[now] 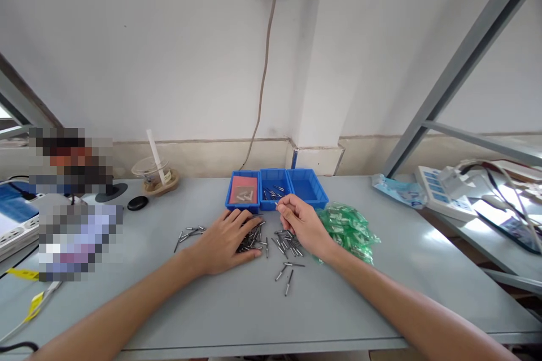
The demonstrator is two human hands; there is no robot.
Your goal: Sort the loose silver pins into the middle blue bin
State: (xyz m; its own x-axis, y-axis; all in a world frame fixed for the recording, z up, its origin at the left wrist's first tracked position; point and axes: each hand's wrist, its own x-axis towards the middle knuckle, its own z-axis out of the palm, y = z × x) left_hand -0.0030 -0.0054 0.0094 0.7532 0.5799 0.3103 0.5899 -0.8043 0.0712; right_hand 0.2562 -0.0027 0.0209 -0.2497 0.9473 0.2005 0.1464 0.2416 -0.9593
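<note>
My left hand [228,240] lies palm down with fingers spread over a pile of small metal pins [253,238]. Fingers and thumb of my right hand [298,220] are pinched together near the front of the middle blue bin [275,174]; a small light tip shows between them, too small to name. Loose metal pins [289,243] lie below my right hand, and several more are scattered nearer the table's front. The middle bin holds several pins. In the left blue bin [232,206] are a red card [244,183] and a small clear bag [244,196] of parts.
Green plastic packets [349,231] lie right of my right hand, below the right blue bin [305,185]. A black round object [138,203] and a clear dish on a stand [158,180] stand at the left. Power strips sit at both sides of the table [262,316].
</note>
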